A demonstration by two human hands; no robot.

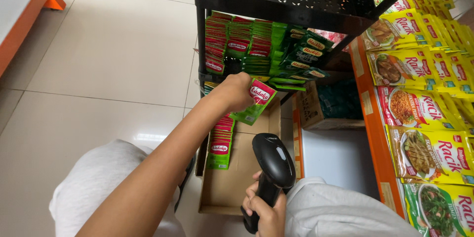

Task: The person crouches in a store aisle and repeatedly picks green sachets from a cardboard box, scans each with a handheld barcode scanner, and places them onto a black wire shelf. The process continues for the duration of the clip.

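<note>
Shelving [276, 7] of black metal cuts off the far packets, and our lap hides the near end of the cardboard box [232, 187]. Our left hand [237, 91] grips a green and red sachet [257, 101] above that box; our right hand [266, 212] clenches a black scanner [274, 160]. Yellow, red and green packets [419, 69] line the orange rack on the right.

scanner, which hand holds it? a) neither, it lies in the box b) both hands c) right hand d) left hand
c: the right hand grips the handle of the black scanner low in the view, while the left hand is up at the rack holding a green and red sachet over the open cardboard box.
</note>
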